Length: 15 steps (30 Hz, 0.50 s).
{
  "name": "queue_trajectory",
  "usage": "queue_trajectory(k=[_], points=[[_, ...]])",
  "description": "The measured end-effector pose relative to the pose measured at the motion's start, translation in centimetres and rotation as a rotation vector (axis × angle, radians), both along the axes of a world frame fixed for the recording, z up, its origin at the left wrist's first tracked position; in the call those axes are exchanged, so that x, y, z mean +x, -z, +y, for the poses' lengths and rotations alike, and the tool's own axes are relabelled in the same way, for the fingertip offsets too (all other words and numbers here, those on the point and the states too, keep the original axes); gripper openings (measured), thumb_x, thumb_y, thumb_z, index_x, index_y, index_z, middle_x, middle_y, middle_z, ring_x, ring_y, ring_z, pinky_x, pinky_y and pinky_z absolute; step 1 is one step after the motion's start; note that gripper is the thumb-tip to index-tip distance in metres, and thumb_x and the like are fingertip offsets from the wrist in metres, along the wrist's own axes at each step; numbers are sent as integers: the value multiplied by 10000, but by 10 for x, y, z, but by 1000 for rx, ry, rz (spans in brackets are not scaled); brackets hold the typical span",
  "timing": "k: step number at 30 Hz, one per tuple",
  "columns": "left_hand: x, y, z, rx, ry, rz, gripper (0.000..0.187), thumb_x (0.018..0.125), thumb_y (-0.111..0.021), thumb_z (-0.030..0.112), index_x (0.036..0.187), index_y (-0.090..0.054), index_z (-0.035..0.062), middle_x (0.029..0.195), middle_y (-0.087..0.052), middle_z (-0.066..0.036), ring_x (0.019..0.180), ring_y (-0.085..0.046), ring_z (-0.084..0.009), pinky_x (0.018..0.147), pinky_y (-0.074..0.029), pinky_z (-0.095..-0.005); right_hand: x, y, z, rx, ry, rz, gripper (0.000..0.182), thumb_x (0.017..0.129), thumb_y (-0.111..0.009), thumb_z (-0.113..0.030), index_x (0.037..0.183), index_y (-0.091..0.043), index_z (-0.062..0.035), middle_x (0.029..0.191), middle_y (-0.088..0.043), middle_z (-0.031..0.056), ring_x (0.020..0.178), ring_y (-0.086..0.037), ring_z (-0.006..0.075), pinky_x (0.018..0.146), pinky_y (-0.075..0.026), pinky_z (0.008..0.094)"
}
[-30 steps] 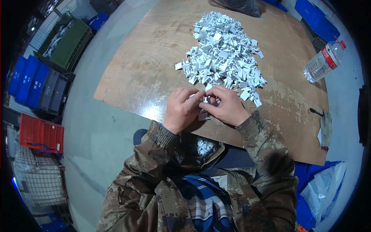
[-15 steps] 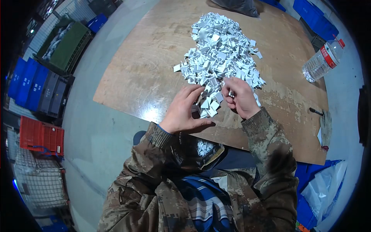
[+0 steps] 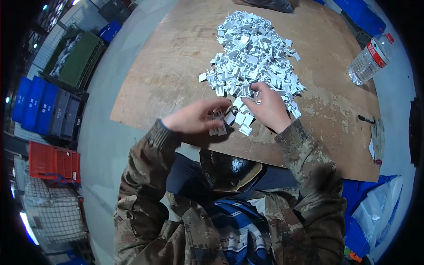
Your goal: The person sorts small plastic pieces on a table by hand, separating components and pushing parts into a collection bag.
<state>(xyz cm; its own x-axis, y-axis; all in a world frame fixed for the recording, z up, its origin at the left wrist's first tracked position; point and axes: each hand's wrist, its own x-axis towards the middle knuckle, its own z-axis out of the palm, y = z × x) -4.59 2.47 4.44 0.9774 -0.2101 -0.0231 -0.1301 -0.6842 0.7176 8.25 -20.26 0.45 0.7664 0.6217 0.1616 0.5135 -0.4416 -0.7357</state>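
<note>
A long heap of small white plastic pieces (image 3: 254, 57), flat squares with thin prongs, lies on the wooden table. At its near end, several pieces (image 3: 244, 120) are spread loosely. My left hand (image 3: 196, 117) hovers over the left side of these, fingers curved and apart from the thumb, slightly blurred. Under its fingers are a few pieces, partly hidden. My right hand (image 3: 268, 108) reaches to the heap's near edge with thumb and forefinger apart around pieces there; its other fingers are mostly hidden. Below the table edge, a dark open container (image 3: 212, 172) at my lap has white pieces inside.
A water bottle (image 3: 371, 59) stands at the table's right, with a black marker (image 3: 365, 119) nearer me. A dark bag (image 3: 269, 4) lies at the far edge. Blue crates (image 3: 37, 104), a red crate (image 3: 54, 163) and a green bin (image 3: 81, 59) stand on the left.
My left hand has moved left and lifted off the near pieces. My right hand has opened from a closed grip and shifted slightly left. The lap container shows more fully.
</note>
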Motion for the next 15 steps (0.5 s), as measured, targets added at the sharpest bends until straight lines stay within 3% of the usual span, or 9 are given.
queue_trajectory(k=[2, 4, 5, 7, 13, 15], points=[[17, -18, 7, -93, -19, 224, 484, 940, -728, 56, 1412, -625, 38, 1309, -691, -128, 1134, -681, -252, 993, -564, -386, 2, 6, 6, -86, 9, -93, 213, 877, -766, -221, 955, -680, -42, 823, -709, 62, 693, -634, 251, 663, -527, 365], [32, -29, -11, -86, -270, 168, 409, 945, -729, 57, 1350, -673, 32, 1137, -727, -83, 901, -695, -178, 795, -590, -325, 6, 8, 9, -72, -19, -82, 212, 875, -765, -220, 953, -680, -42, 835, -712, 67, 710, -639, 256, 673, -529, 369], [38, -16, -15, -81, -267, 165, 409, 945, -729, 57, 1350, -673, 32, 1137, -727, -83, 901, -695, -178, 795, -590, -325, 10, 9, 11, -59, -51, -75, 210, 873, -764, -218, 950, -680, -41, 846, -715, 72, 727, -643, 261, 684, -531, 374], [50, 20, -14, -2, -135, -339, 262, 899, -766, 86, 1150, -735, 17, 987, -723, -81, 789, -666, -193, 694, -558, -340, 16, 9, 10, -33, -106, -58, 207, 869, -761, -215, 945, -680, -41, 870, -720, 83, 762, -652, 271, 705, -535, 382], [37, 31, -15, 214, -179, -449, 199, 910, -776, 64, 1096, -741, 1, 904, -677, -65, 729, -588, -147, 651, -510, -286, 20, 1, 7, 41, -256, -76, 198, 874, -725, -224, 924, -670, -40, 821, -711, 118, 728, -663, 303, 681, -526, 415], [32, 35, -9, -19, -293, -461, 181, 881, -791, 88, 1045, -745, 26, 882, -674, -61, 704, -589, -164, 640, -501, -291, 25, 4, 6, 24, -257, -47, 204, 888, -725, -228, 929, -667, -36, 820, -710, 112, 720, -655, 303, 680, -524, 417]])
